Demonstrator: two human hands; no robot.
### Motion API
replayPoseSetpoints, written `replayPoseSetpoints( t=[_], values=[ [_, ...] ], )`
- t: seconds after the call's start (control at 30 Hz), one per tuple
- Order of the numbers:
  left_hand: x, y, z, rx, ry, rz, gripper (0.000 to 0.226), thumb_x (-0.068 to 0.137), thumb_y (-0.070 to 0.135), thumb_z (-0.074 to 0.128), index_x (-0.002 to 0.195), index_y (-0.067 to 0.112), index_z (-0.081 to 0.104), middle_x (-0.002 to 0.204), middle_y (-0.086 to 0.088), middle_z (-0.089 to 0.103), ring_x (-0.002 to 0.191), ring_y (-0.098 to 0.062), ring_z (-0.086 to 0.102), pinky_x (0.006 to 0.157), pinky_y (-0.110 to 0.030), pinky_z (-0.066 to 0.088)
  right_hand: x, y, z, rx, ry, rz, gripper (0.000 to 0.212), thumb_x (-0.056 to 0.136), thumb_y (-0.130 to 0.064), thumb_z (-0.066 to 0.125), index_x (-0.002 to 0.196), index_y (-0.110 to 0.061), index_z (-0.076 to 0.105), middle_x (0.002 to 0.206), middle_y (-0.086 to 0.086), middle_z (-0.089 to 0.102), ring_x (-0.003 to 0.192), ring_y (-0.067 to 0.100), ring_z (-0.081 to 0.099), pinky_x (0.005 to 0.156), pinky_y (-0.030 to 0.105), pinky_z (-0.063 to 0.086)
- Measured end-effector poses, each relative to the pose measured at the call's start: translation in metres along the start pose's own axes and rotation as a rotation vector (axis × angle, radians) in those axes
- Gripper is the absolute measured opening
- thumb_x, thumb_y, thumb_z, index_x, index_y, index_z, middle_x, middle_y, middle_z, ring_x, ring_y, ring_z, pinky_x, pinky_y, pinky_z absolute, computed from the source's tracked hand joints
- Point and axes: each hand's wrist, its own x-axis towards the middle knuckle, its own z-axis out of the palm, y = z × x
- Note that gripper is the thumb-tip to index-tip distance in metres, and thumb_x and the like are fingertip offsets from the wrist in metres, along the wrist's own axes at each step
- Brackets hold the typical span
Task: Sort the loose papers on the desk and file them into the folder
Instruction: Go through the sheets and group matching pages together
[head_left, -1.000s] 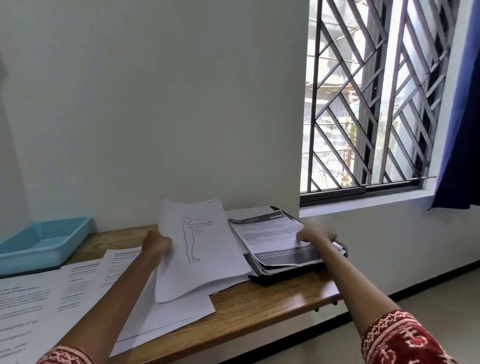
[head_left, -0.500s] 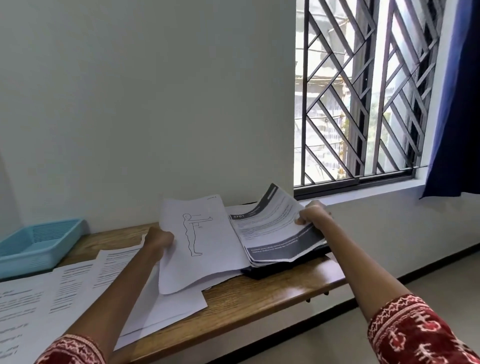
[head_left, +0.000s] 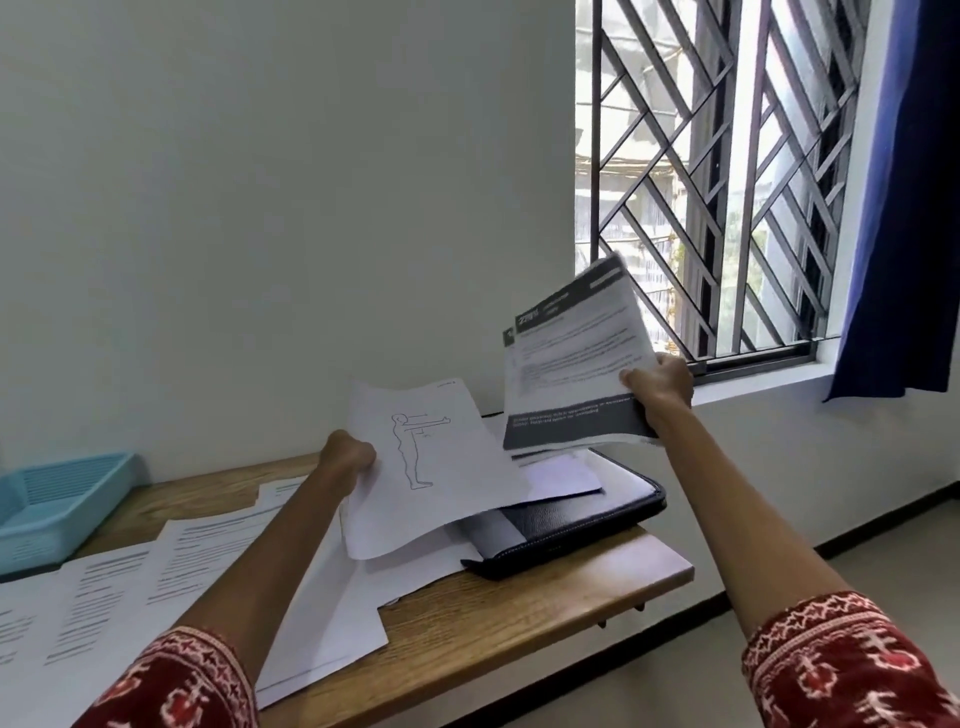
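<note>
My left hand grips the left edge of a white sheet with a line drawing of a standing figure, held tilted above the desk. My right hand grips the right edge of a stack of papers with grey header bands, raised in the air above the black folder. The folder lies flat at the desk's right end with a pale sheet on it. More printed sheets lie spread over the left part of the wooden desk.
A light blue plastic tray sits at the desk's far left by the wall. A barred window and a blue curtain are to the right. The desk's right edge drops to the floor.
My right hand has lifted the grey-banded stack up off the black folder, uncovering the folder. My left hand still holds the figure sheet in about the same place.
</note>
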Motion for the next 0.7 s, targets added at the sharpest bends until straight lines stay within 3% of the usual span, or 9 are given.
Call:
replayPoseSetpoints(
  t=[0.1, 0.2, 0.33, 0.47, 0.6, 0.7],
  values=[
    [-0.001, 0.014, 0.02, 0.04, -0.025, 0.028, 0.036, 0.087, -0.004, 0.054, 0.122, -0.012, 0.045, 0.124, -0.027, 0.051, 0.115, -0.038, 0.051, 0.082, -0.034, 0.042, 0.005, -0.001, 0.001, 0.098, 0.123, 0.04, 0.026, 0.08, -0.01, 0.065, 0.105, -0.006, 0.064, 0.108, 0.013, 0.068, 0.096, 0.032, 0.063, 0.081, 0.036, 0.053],
    [-0.003, 0.019, 0.045, 0.095, -0.053, 0.061, 0.037, 0.086, 0.001, 0.057, 0.121, -0.009, 0.048, 0.125, -0.024, 0.054, 0.115, -0.037, 0.052, 0.092, -0.037, 0.045, 0.005, -0.003, 0.003, 0.113, 0.181, 0.045, 0.027, 0.082, -0.009, 0.063, 0.108, -0.005, 0.063, 0.111, 0.015, 0.067, 0.099, 0.033, 0.063, 0.078, 0.033, 0.048],
    [-0.012, 0.008, 0.074, 0.236, -0.082, 0.18, 0.053, 0.08, 0.011, 0.068, 0.127, -0.002, 0.045, 0.125, -0.018, 0.056, 0.115, -0.033, 0.053, 0.092, -0.035, 0.044, 0.001, 0.001, 0.013, 0.078, 0.167, 0.042, 0.026, 0.084, -0.009, 0.062, 0.109, -0.005, 0.063, 0.112, 0.016, 0.066, 0.1, 0.035, 0.062, 0.08, 0.037, 0.048],
    [-0.014, 0.002, 0.087, 0.236, -0.068, 0.254, 0.063, 0.079, 0.012, 0.072, 0.132, 0.001, 0.038, 0.128, -0.017, 0.053, 0.117, -0.033, 0.051, 0.091, -0.035, 0.041, -0.001, 0.001, 0.014, 0.069, 0.278, 0.023, 0.03, 0.087, -0.01, 0.059, 0.115, -0.003, 0.06, 0.115, 0.019, 0.064, 0.104, 0.037, 0.059, 0.083, 0.039, 0.046],
    [-0.009, 0.007, 0.086, 0.291, -0.056, 0.265, 0.063, 0.077, 0.012, 0.075, 0.125, -0.002, 0.039, 0.125, -0.018, 0.052, 0.115, -0.031, 0.051, 0.087, -0.033, 0.04, 0.006, -0.008, 0.004, 0.136, 0.389, 0.001, 0.03, 0.089, -0.013, 0.059, 0.118, -0.004, 0.057, 0.12, 0.018, 0.062, 0.11, 0.036, 0.057, 0.087, 0.039, 0.045],
    [-0.008, 0.008, 0.091, 0.238, -0.051, 0.23, 0.066, 0.075, 0.011, 0.077, 0.126, -0.005, 0.037, 0.125, -0.019, 0.052, 0.116, -0.032, 0.051, 0.087, -0.032, 0.04, 0.012, -0.01, 0.004, 0.189, 0.358, -0.019, 0.032, 0.088, -0.013, 0.061, 0.118, -0.004, 0.057, 0.119, 0.016, 0.062, 0.109, 0.035, 0.058, 0.087, 0.04, 0.047]
  ],
)
